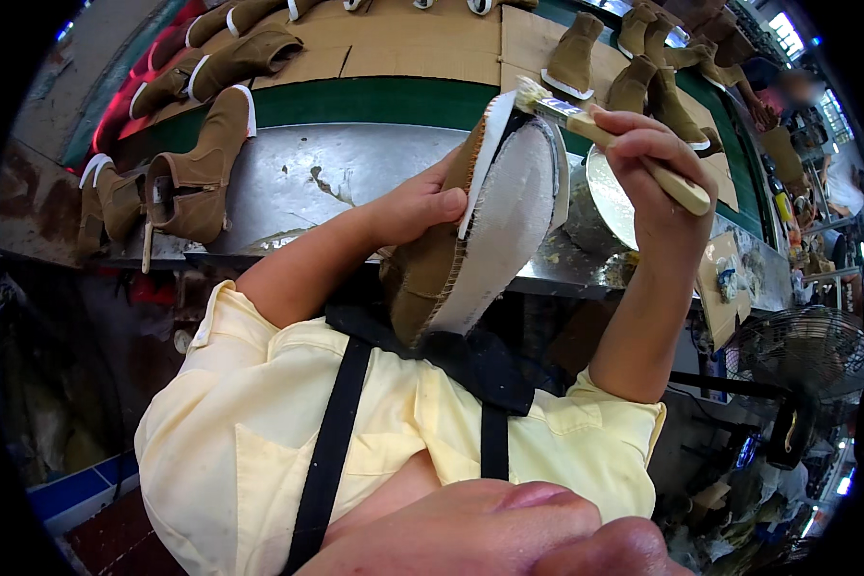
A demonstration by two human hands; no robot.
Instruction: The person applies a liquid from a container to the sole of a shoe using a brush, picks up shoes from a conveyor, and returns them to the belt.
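Note:
My left hand [430,204] is closed round the side of a brown suede boot [422,278], its thumb pressed near the pale strip along the sole's edge. The boot is tilted so that its whitish, stitched-edged sole [499,226] faces up. A flat paintbrush [586,125] with a wooden handle is gripped in my right hand [658,163]. Its bristles, coated in a pale substance, are at the boot's toe end, by the white strip [490,144]; whether they touch it I cannot tell. Below the brush, partly hidden by my right hand, stands a white-lined round container [610,197].
Brown boots [197,173] lie at the left of the metal bench [288,178]. More boots [576,58] stand on cardboard over a green belt [355,101] behind it. A black fan [797,355] is at the right. In the far right background a person [787,91] is visible.

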